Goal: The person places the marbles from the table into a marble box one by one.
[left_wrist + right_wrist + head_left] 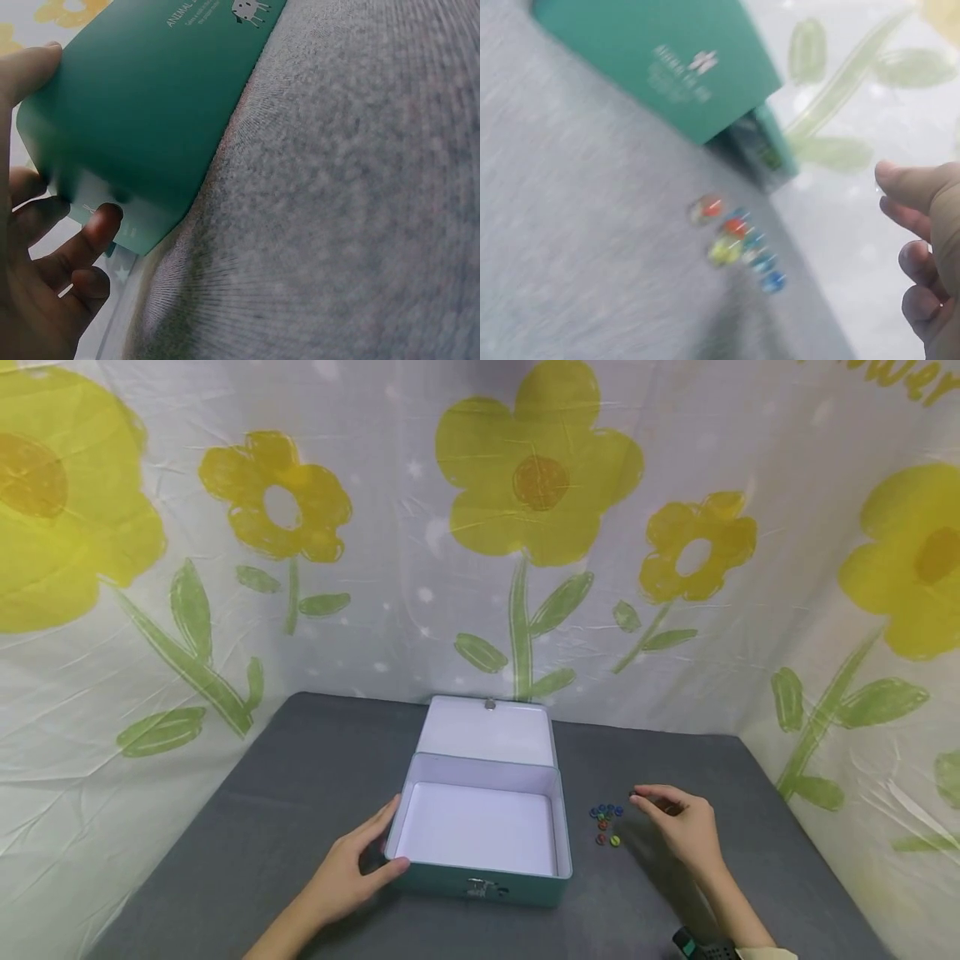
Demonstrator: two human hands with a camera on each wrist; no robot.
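A green tin box [480, 883] with a white inside stands on the table, its lid [487, 727] laid back behind it. My left hand [341, 868] holds the box's front left corner, thumb at the front rim and fingers along the left side; the left wrist view shows bent fingertips against the green wall [142, 105]. To the right of the box, my right hand [682, 827] is raised over the table, pinching a small glass marble [879, 189] between thumb and forefinger. Several glass marbles [603, 825], blue, red and yellow-green, lie grouped between box and right hand.
Dark grey cloth [315, 760] covers the table. A white curtain [390, 610] printed with yellow flowers hangs behind it and at both sides. The opened lid reaches close to the table's back edge. A black watch [705, 946] is on the right wrist.
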